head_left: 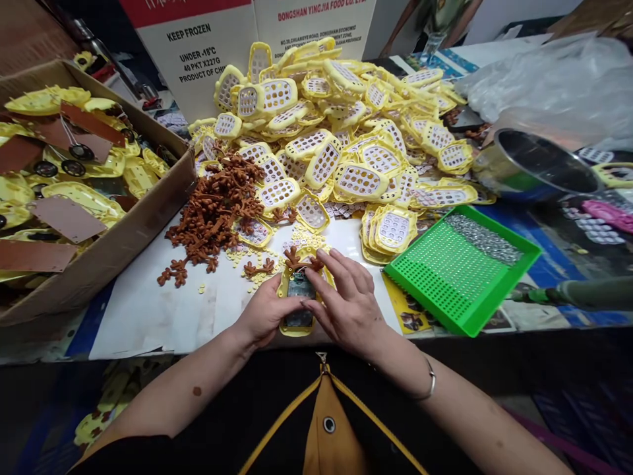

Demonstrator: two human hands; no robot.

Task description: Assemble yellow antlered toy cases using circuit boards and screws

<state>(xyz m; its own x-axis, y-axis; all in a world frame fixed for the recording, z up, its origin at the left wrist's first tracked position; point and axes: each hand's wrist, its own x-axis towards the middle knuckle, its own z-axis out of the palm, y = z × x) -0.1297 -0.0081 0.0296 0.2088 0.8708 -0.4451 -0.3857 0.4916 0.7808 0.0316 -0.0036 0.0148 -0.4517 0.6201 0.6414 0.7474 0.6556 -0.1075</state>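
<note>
The yellow case [299, 287] was near the table's front edge, pinched along its left side by the left hand [262, 309]. The right hand [350, 297] arched over its right side, fingers at a brown piece [293, 259]; I couldn't tell whether they pinched it. White paper [163, 316] lay bare leftward; a green tray [445, 270] bounded the right. Fingers hid the case's right rim.

The white worktop [143, 310] is bright; the outer edges look stretched.
</note>
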